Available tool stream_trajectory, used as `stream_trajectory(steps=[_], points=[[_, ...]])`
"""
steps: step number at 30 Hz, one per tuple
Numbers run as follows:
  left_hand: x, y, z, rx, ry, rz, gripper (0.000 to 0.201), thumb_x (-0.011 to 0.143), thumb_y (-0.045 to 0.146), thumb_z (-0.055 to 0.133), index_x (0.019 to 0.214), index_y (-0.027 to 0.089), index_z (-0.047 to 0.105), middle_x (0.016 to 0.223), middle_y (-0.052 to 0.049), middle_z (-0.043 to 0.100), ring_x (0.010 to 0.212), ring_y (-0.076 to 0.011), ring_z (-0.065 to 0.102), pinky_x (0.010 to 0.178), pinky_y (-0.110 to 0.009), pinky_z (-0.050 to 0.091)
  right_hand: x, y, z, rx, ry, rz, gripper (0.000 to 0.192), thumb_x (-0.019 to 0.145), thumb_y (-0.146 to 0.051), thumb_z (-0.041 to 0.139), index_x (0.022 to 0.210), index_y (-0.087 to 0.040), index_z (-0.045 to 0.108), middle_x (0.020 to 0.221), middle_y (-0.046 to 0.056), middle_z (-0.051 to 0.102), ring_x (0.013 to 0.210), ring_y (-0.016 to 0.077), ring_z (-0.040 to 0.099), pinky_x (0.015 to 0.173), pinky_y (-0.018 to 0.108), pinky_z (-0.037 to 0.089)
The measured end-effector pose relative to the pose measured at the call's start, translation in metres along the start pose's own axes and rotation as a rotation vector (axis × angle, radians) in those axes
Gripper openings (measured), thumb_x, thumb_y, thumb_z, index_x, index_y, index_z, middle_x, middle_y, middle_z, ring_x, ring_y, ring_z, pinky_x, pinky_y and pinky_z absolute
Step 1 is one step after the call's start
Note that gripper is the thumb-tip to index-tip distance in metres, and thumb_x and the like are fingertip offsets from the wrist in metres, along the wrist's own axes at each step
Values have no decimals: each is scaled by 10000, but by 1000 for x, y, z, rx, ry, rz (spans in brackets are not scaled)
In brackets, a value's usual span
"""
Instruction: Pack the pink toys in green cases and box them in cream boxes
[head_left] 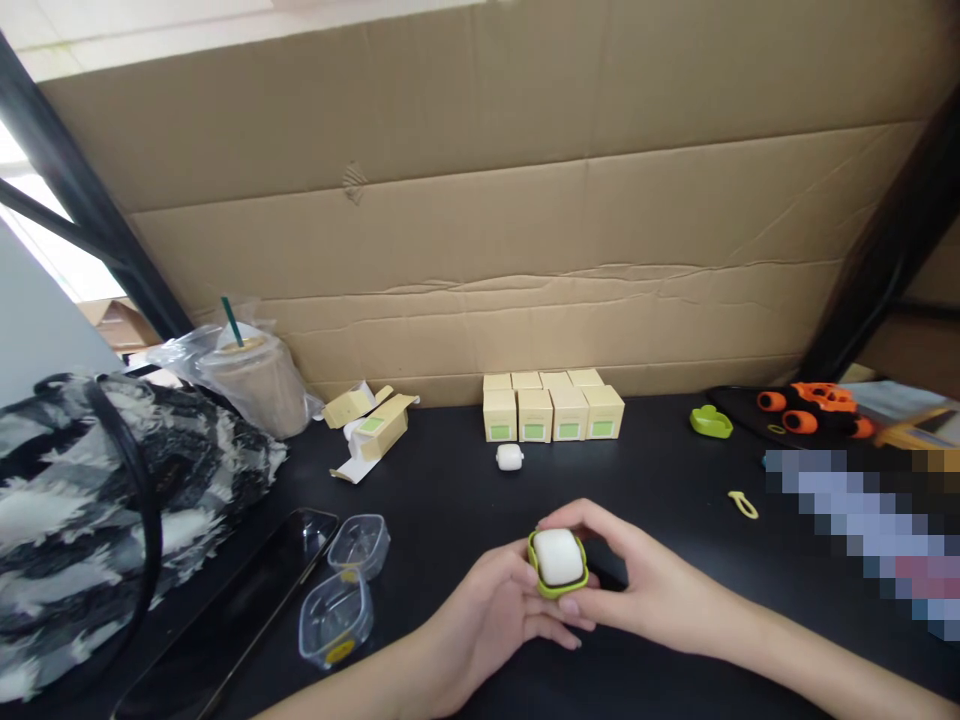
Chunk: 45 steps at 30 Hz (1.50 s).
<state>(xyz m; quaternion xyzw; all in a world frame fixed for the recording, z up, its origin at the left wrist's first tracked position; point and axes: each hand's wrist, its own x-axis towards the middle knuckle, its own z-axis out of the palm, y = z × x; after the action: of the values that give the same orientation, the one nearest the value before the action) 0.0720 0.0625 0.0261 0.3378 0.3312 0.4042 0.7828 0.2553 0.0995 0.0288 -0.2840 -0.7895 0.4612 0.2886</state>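
Note:
Near the front of the black table, both my hands hold a small green case (pixel 536 577) between them. A white rounded block (pixel 559 556) sits inside its green rim, facing up. My left hand (pixel 499 600) supports the case from the left and below, its thumb at the rim and other fingers passing underneath. My right hand (pixel 637 575) grips it from the right, index finger at the far edge and thumb at the near edge. Beyond them lies a small white rounded piece (pixel 510 457). A green scalloped shell (pixel 711 422) and a pale yellow loop (pixel 742 504) lie to the right.
Several small cream boxes (pixel 551 410) stand against the cardboard wall (pixel 480 220). An opened box (pixel 384 425), two clear containers (pixel 337 615), a phone (pixel 232 610), a bagged drink cup (pixel 255 380) and a patterned bag (pixel 67 520) are left. An orange wheeled toy (pixel 823 397) is right.

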Motion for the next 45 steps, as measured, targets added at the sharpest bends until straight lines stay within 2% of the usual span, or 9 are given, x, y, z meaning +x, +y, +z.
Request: stream_trajectory(steps=[5,10,13,18,21,31,37,41,45], points=[[-13,19,5,423,72,82,549,748,258,574,1276,135,486,968,-122,688,814,-229,663,744,-363,489,7,-1,-6,210,126,-18,358,775,-254,672,1098,-219,523,976,31,614,911,190,614,815,345,512],[-44,73,0,1500,271,472,342,822,323,549,1147,265,638,1074,-71,686,1002,-261,592,924,-385,399,9,2,-11,256,204,-14,358,728,-245,676,1043,-226,508,873,-6,540,764,150,557,658,278,485],[-57,105,-23,1878,554,348,306,813,392,525,1023,237,686,1046,-94,701,990,-303,603,884,-394,415,7,7,-7,261,262,0,426,738,-259,669,1112,-246,465,909,1,521,792,158,552,692,300,486],[-64,127,-58,1902,827,-118,489,719,480,589,1090,165,636,1031,-163,702,931,-362,639,764,-401,458,6,14,-2,259,395,15,503,758,-283,661,1182,-273,393,945,-1,471,829,156,547,757,320,480],[-62,125,-64,1818,714,-224,498,709,427,582,1099,121,625,935,-157,712,846,-320,665,713,-354,471,5,13,-3,267,398,23,495,765,-283,656,1183,-277,390,948,1,471,826,155,545,743,313,479],[-38,105,-37,1859,513,-28,237,836,294,460,834,200,678,829,-81,702,777,-246,639,692,-305,424,1,4,1,213,320,8,444,788,-278,631,1173,-267,411,950,6,500,856,165,568,776,321,493],[-34,66,-6,1791,251,193,371,844,427,512,1078,199,688,991,-126,687,968,-313,597,861,-387,426,1,-1,3,95,312,-45,401,748,-188,607,1132,-247,506,1050,31,522,951,183,563,836,332,494],[-40,47,5,1725,39,232,604,764,278,603,1352,205,481,1156,-128,608,1081,-315,526,922,-409,436,2,2,1,85,326,-80,455,758,-141,587,1181,-258,470,1088,32,526,963,179,562,828,330,494],[-32,36,7,1622,-22,288,620,783,201,551,1388,217,417,1172,-116,578,1090,-291,506,932,-417,442,4,2,-2,174,368,-95,427,780,-180,616,1143,-267,410,1014,14,534,922,168,580,800,328,507]])
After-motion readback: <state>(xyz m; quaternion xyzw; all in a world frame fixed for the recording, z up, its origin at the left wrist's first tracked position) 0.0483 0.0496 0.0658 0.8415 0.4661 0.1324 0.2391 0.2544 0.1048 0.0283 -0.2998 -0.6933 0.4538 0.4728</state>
